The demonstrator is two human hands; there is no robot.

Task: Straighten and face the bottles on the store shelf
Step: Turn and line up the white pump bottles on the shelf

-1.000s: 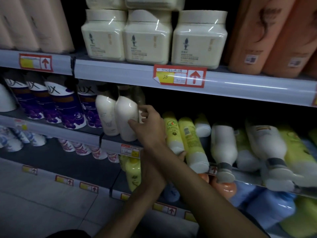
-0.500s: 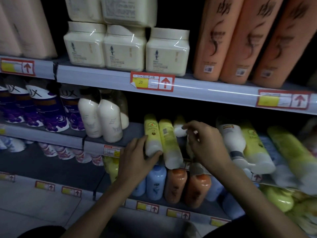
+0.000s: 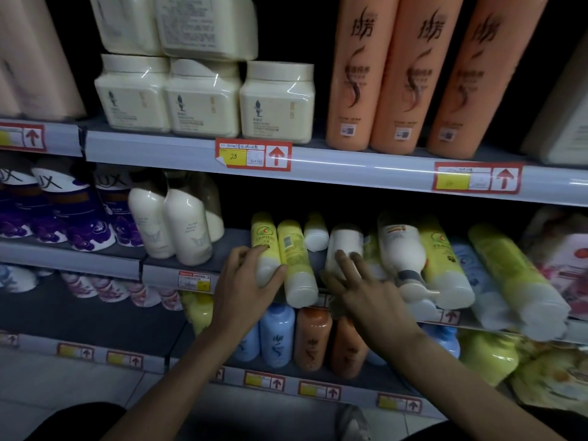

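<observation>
Middle shelf (image 3: 73,259), left end: purple-and-white bottles (image 3: 54,205) are showing "LUX" in dark letters, partly cut off. Upper shelf (image 3: 350,173), front edge: price tag (image 3: 253,154) is carrying a handwritten "25" on its yellow patch beside a red up-arrow; its small print is blurring out. Second price tag (image 3: 477,178) toward the right end is showing the same arrow, figures illegible. Tall orange bottles (image 3: 359,74) are bearing dark Chinese characters and square codes low down. Middle shelf, front edge: left yellow-green bottle (image 3: 264,233) is showing a round emblem, lettering illegible; right yellow-green bottle (image 3: 291,246) is showing a barcode.
</observation>
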